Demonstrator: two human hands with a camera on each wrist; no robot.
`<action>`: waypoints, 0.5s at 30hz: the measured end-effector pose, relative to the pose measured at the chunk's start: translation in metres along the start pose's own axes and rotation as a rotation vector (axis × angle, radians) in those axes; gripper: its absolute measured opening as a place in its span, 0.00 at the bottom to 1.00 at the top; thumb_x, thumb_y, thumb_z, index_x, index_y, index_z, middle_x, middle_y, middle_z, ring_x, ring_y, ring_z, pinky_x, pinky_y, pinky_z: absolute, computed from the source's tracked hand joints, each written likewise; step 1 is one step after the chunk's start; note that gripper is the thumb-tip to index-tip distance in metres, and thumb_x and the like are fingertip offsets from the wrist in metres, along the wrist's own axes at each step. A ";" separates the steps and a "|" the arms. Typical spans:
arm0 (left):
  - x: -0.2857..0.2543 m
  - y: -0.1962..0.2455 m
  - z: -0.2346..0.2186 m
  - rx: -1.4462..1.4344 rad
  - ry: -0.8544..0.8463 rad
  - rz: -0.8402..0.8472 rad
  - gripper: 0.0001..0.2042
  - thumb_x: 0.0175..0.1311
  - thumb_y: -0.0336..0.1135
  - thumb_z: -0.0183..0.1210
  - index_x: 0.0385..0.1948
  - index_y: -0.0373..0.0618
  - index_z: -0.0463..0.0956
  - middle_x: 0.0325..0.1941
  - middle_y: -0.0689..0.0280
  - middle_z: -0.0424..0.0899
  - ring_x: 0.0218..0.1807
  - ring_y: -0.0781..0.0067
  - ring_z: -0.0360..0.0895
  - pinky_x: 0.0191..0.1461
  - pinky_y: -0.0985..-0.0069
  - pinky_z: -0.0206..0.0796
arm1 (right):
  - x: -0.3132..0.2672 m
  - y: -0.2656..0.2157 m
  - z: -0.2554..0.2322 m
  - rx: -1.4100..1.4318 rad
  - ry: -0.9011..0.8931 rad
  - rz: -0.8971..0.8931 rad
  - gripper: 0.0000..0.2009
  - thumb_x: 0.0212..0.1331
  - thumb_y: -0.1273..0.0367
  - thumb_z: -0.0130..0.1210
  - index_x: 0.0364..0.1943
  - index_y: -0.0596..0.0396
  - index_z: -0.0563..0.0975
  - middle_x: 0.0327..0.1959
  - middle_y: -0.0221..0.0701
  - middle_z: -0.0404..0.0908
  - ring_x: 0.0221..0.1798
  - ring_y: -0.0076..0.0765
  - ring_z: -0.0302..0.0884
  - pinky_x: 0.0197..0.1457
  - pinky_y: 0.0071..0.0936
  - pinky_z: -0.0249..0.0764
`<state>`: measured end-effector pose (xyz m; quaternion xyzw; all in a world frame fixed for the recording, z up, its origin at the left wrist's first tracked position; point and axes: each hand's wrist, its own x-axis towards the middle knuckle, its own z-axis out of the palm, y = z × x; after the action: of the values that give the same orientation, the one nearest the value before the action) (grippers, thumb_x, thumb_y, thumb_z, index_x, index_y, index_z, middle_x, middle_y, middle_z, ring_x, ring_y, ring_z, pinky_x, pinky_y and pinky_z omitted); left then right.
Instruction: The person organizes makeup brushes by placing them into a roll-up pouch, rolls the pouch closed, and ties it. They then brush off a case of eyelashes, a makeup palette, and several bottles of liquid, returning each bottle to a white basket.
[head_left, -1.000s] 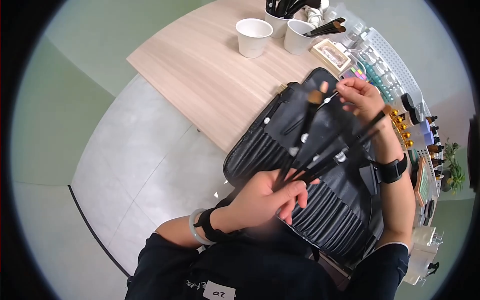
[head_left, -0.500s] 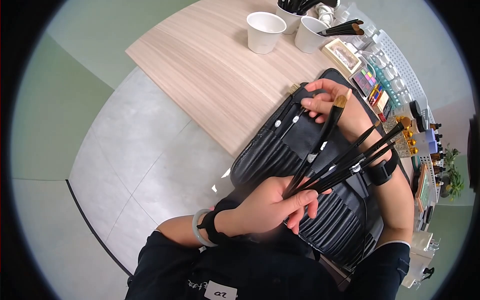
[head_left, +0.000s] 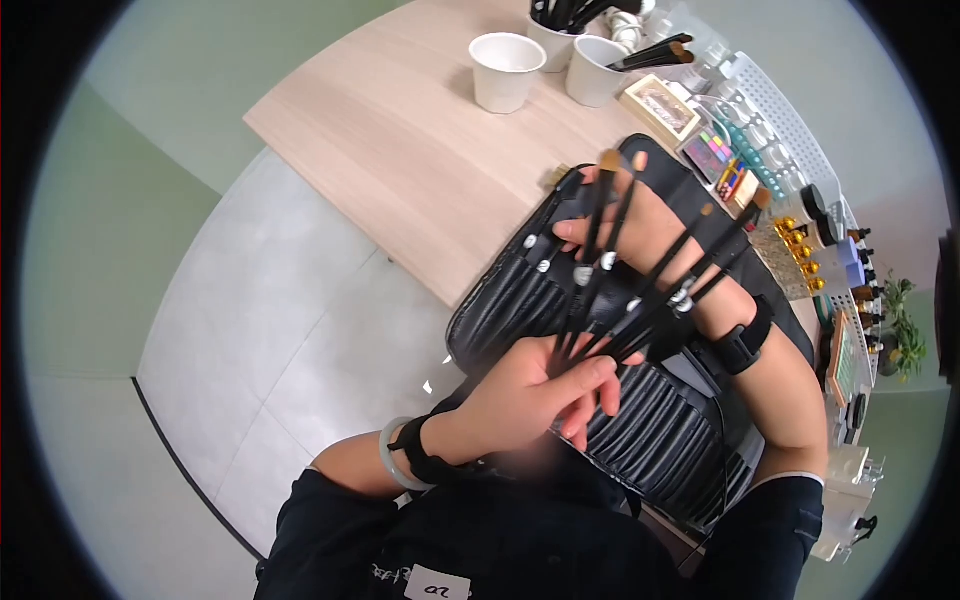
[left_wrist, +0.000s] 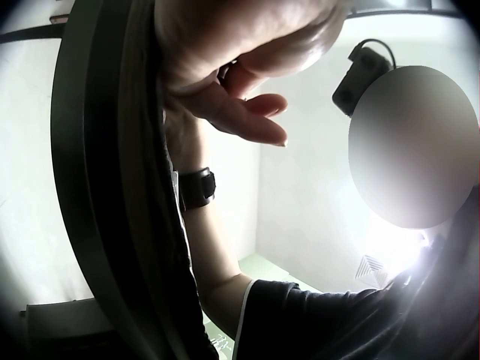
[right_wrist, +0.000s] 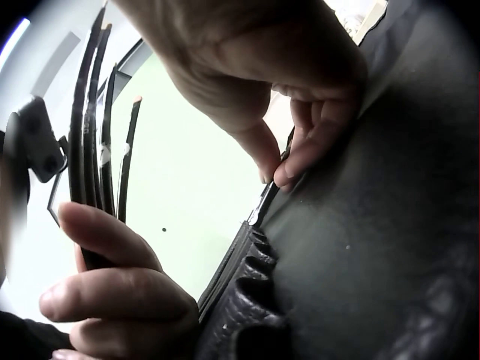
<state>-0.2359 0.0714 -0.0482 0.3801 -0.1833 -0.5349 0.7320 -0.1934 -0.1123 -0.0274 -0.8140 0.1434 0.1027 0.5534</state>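
My left hand [head_left: 530, 395] grips several black-handled makeup brushes [head_left: 596, 220] by their lower ends, bristles fanned upward over a black brush roll [head_left: 500, 300]. The roll is spread open, with rows of ribbed slots. At its far left part, my right hand [head_left: 645, 225] bends over the slots, partly behind the raised brushes. In the right wrist view, its thumb and fingers pinch a thin makeup brush [right_wrist: 264, 202] standing at the slot edge; the brush's lower end is hidden in the roll. Only the curled fingers [left_wrist: 232, 112] of my left hand show in the left wrist view.
White cups [head_left: 507, 75] stand at the back of the wooden table [head_left: 380, 130], some with brushes. A boxed palette [head_left: 661, 107], a colour palette [head_left: 708, 150], gold-topped bottles [head_left: 800, 250] and a perforated rack [head_left: 790, 110] line the right side. The table edge runs left of the roll.
My right hand has carried a thin makeup brush leftward to the roll's slots and moved lower there, the brush sinking in. My left hand keeps its grip on the bundle.
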 end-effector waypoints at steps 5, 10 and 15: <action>0.001 -0.007 -0.003 -0.034 0.025 0.015 0.14 0.64 0.34 0.44 0.47 0.36 0.67 0.26 0.64 0.73 0.16 0.86 0.65 0.22 0.84 0.67 | -0.018 -0.012 -0.030 -0.157 0.025 -0.044 0.16 0.52 0.67 0.54 0.44 0.59 0.70 0.26 0.31 0.79 0.27 0.19 0.74 0.28 0.14 0.69; 0.001 -0.008 -0.003 -0.075 0.043 0.053 0.15 0.65 0.36 0.44 0.48 0.37 0.68 0.27 0.64 0.73 0.16 0.86 0.63 0.21 0.84 0.67 | -0.050 -0.016 -0.063 0.235 -0.138 -0.153 0.15 0.50 0.75 0.50 0.45 0.59 0.71 0.33 0.34 0.78 0.32 0.21 0.74 0.36 0.15 0.69; 0.001 -0.010 -0.002 -0.070 0.066 0.068 0.15 0.65 0.36 0.45 0.47 0.37 0.68 0.26 0.65 0.73 0.16 0.86 0.62 0.19 0.84 0.65 | -0.071 -0.018 -0.075 0.325 -0.240 -0.214 0.19 0.47 0.76 0.52 0.47 0.62 0.69 0.34 0.36 0.78 0.36 0.24 0.75 0.37 0.17 0.72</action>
<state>-0.2407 0.0694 -0.0568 0.3653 -0.1532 -0.5028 0.7683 -0.2531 -0.1668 0.0390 -0.7067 0.0042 0.1150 0.6981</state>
